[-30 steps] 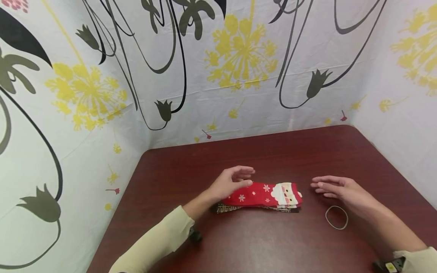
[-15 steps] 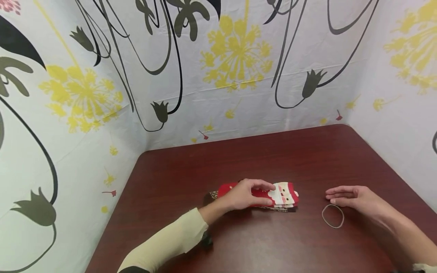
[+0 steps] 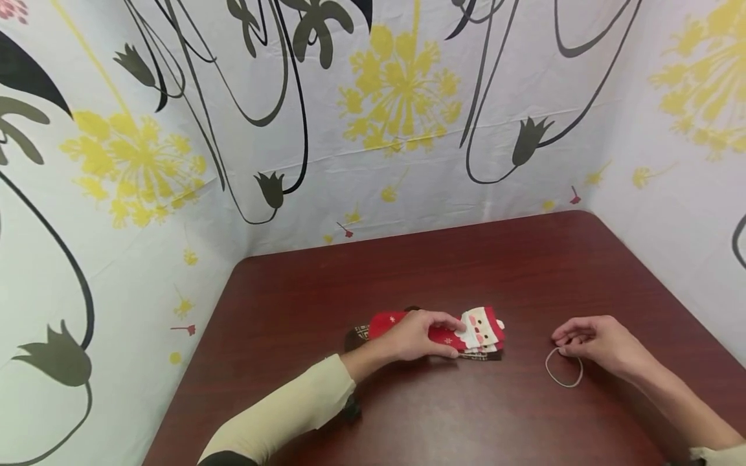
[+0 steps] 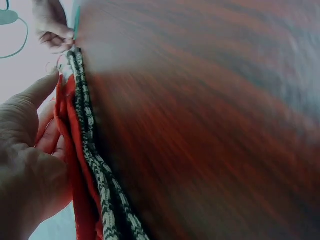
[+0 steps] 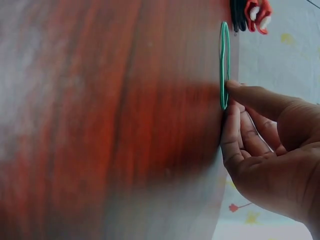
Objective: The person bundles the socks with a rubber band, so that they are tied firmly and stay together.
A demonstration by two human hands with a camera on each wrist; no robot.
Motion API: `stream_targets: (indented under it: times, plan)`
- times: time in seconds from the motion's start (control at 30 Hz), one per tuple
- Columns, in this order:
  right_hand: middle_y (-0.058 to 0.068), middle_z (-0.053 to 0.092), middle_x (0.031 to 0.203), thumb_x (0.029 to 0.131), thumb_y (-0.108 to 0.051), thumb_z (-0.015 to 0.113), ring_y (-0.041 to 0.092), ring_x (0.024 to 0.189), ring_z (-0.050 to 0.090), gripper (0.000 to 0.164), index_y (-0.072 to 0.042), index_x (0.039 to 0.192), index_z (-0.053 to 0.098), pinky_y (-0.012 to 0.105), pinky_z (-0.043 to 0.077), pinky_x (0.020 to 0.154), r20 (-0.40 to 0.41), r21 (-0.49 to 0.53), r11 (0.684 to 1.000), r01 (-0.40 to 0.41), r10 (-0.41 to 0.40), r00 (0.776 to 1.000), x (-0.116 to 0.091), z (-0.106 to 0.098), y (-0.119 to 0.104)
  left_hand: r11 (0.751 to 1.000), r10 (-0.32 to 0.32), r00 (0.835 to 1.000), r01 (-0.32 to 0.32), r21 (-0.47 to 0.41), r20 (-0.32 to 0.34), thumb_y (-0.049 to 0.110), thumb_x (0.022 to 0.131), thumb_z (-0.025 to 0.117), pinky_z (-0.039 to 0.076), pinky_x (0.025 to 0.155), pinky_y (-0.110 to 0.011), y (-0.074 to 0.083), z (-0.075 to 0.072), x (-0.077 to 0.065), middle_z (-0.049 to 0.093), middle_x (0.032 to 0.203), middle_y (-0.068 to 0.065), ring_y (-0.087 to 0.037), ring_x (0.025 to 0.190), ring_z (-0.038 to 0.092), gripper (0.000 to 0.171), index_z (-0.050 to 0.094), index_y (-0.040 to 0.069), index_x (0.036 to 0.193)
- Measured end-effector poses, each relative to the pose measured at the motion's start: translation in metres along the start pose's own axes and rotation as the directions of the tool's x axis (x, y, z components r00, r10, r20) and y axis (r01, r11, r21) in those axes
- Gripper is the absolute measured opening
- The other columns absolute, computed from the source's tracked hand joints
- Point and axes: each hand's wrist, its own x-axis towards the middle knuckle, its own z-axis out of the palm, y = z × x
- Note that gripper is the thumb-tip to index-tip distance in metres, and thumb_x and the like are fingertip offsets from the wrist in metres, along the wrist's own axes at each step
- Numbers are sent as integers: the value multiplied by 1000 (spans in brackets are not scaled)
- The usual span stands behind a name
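Observation:
A folded stack of socks lies across the middle of the table: red Santa socks point(image 3: 482, 329) with white snowflakes on top, dark patterned socks point(image 3: 361, 332) beneath. My left hand point(image 3: 410, 336) grips the stack near its middle, thumb on the near side and fingers over the top, covering part of the red. In the left wrist view the red socks point(image 4: 75, 135) and patterned socks point(image 4: 92, 150) appear edge-on beside that hand. To the right, my right hand point(image 3: 609, 346) pinches the edge of a thin rubber band point(image 3: 565, 386). The right wrist view shows the thumb against the green-looking band point(image 5: 223, 60).
The dark red wooden table point(image 3: 326, 285) has rounded far corners. White cloth walls point(image 3: 332, 155) with yellow and grey flower prints stand along its back and sides. Bare tabletop lies between the socks and the rubber band.
My left hand has moved right, from the socks' left end onto their middle, and the Santa end has tilted slightly. My right hand has come down to the rubber band and its fingers have curled.

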Motion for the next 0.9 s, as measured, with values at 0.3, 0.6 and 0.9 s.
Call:
stream_targets:
  times: [0.3,0.6,0.9]
  plan:
    - [2,75,88,93,-5,81,7,77,68,9,-1,100,77,24,53,68,28,-43,999,-29,31,999,6,0,-6,910,126,990,-142,390,66,42,88,87,43,111,-25,0,-3,0,64,144,8,-5,133,56,61,65,28,144]
    - [6,76,100,103,5,64,15,90,75,11,5,113,69,29,61,80,216,493,861,-123,16,976,-2,-13,8,785,206,964,-267,559,171,46,96,79,42,109,-19,1,-1,5,65,142,10,-5,129,56,55,64,26,145]
    - [9,72,117,109,4,51,21,102,75,22,0,126,63,34,60,90,371,621,746,-239,-11,929,-4,-16,16,619,313,927,-364,696,207,41,100,74,45,106,-19,5,1,5,69,135,8,-8,120,62,47,66,21,143]
